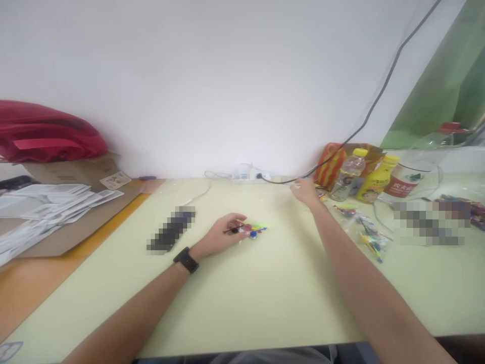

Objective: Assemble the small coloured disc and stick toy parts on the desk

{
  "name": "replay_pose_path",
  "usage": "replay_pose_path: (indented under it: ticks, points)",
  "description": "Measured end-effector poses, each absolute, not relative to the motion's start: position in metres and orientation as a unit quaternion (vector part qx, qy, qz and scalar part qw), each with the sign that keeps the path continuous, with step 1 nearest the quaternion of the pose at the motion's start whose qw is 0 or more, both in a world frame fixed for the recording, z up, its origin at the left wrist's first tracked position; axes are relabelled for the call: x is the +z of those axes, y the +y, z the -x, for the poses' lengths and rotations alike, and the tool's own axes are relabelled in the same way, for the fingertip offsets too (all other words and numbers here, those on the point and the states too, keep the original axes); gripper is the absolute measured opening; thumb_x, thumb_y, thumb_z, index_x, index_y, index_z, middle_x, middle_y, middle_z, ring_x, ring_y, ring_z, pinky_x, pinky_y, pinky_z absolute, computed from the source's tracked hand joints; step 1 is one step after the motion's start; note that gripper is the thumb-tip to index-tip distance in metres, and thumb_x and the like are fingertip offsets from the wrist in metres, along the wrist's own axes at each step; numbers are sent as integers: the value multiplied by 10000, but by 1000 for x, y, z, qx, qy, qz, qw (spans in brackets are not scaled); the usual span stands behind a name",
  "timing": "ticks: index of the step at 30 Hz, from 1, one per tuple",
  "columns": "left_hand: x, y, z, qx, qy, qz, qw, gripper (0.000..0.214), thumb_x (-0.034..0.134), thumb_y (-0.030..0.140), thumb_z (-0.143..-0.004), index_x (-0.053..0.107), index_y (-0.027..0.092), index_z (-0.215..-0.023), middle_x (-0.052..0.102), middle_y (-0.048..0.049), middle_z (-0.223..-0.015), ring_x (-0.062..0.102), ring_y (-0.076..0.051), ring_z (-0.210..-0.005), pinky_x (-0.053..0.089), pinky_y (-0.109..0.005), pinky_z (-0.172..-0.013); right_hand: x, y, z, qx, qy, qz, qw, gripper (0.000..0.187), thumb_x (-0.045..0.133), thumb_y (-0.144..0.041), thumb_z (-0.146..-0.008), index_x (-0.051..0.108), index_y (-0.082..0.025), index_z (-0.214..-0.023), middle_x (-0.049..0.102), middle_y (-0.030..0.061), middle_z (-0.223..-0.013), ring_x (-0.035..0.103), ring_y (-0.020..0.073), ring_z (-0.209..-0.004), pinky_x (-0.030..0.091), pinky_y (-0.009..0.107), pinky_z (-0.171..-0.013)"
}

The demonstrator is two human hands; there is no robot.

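Note:
My left hand (223, 235), with a black watch on the wrist, is closed around a bunch of small colourful plastic pieces (253, 231). Red, yellow, blue and black parts stick out past the fingers, just above the pale table; their exact kind is too small to tell. Farther back and to the right, my right hand (304, 192) reaches toward the wall with its fingers bent together. Something faint and see-through seems to lie by its fingertips, but I cannot make it out. More colourful pieces in clear wrapping (366, 230) lie right of my right forearm.
Bottles with yellow caps (375, 179), a large clear jug (407, 179) and a red-yellow bag (328, 164) stand at back right. A power strip (246, 174) with a dark cable lies by the wall. White trays (56, 205) are piled on cardboard at left. A blurred dark object (170, 230) lies left.

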State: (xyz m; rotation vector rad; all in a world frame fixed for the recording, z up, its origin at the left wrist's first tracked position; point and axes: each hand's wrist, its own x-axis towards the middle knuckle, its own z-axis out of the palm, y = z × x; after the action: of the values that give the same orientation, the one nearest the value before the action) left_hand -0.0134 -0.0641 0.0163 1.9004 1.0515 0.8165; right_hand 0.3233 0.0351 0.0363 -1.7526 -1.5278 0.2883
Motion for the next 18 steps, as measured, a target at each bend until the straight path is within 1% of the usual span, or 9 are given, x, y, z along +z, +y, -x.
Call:
replay_pose_path:
  ticks: [2, 3, 4, 6, 7, 9, 13, 16, 18]
  points:
    - [22, -62, 17, 317, 412, -737, 433, 556, 775, 549, -818, 686, 206, -1246, 739, -117, -1141, 700, -279, -1072, 558, -391, -931, 45, 37, -314, 81, -611, 676, 404, 366, 576, -246, -881, 662, -78, -1194, 535, 271, -1366, 432, 387, -1361, 334, 539, -1127]
    - [24, -61, 18, 318, 409, -728, 448, 532, 731, 567, -855, 691, 201, -1239, 744, -119, -1154, 694, -288, -1096, 545, -408, -963, 50, 36, -307, 76, -626, 662, 404, 365, 561, -255, -899, 655, -85, -1208, 502, 267, -1401, 390, 385, -1392, 306, 537, -1147]
    - [26, -60, 19, 320, 409, -720, 460, 513, 679, 582, -892, 696, 195, -1228, 746, -120, -1164, 689, -292, -1110, 534, -423, -984, 53, 35, -298, 81, -649, 643, 398, 345, 551, -262, -914, 660, -95, -1196, 512, 255, -1391, 402, 374, -1381, 311, 523, -1145]
    - [28, -58, 20, 328, 417, -706, 468, 510, 637, 591, -917, 698, 181, -1214, 751, -120, -1152, 691, -291, -1096, 530, -434, -986, 58, 28, -276, 118, -712, 590, 362, 276, 547, -269, -932, 688, -125, -1120, 616, 200, -1263, 537, 317, -1235, 397, 461, -1081]
    - [28, -57, 20, 330, 424, -701, 469, 521, 668, 584, -895, 691, 178, -1220, 753, -118, -1135, 697, -286, -1074, 536, -430, -970, 58, 23, -264, 149, -750, 553, 331, 236, 563, -284, -936, 707, -151, -1069, 675, 150, -1160, 609, 271, -1110, 456, 405, -1009]
    - [26, -56, 21, 321, 432, -702, 466, 578, 763, 544, -822, 662, 184, -1263, 750, -110, -1104, 706, -270, -1024, 550, -408, -925, 55, 11, -239, 215, -815, 472, 257, 194, 641, -338, -915, 732, -202, -1020, 730, 65, -1036, 668, 191, -921, 515, 294, -845]
    - [22, -55, 26, 310, 446, -754, 370, 589, 819, 526, -754, 670, 216, -1232, 705, -72, -1073, 666, -222, -938, 537, -347, -842, 44, -9, -204, 282, -862, 395, 146, 328, 767, -429, -824, 726, -211, -1064, 750, 32, -934, 663, 149, -727, 482, 234, -630]
    - [25, -53, 33, 303, 449, -790, 287, 530, 818, 545, -741, 695, 213, -1136, 671, -46, -987, 609, -191, -837, 501, -299, -735, 44, -12, -203, 289, -865, 399, 94, 271, 803, -402, -770, 729, -207, -943, 739, 28, -852, 638, 153, -666, 437, 238, -561]
    - [26, -51, 38, 282, 441, -802, 287, 463, 801, 556, -755, 711, 204, -1043, 661, -26, -874, 580, -171, -744, 470, -278, -663, 48, -11, -211, 289, -864, 407, 66, 200, 829, -355, -723, 722, -212, -813, 729, 20, -788, 623, 156, -643, 422, 243, -549]
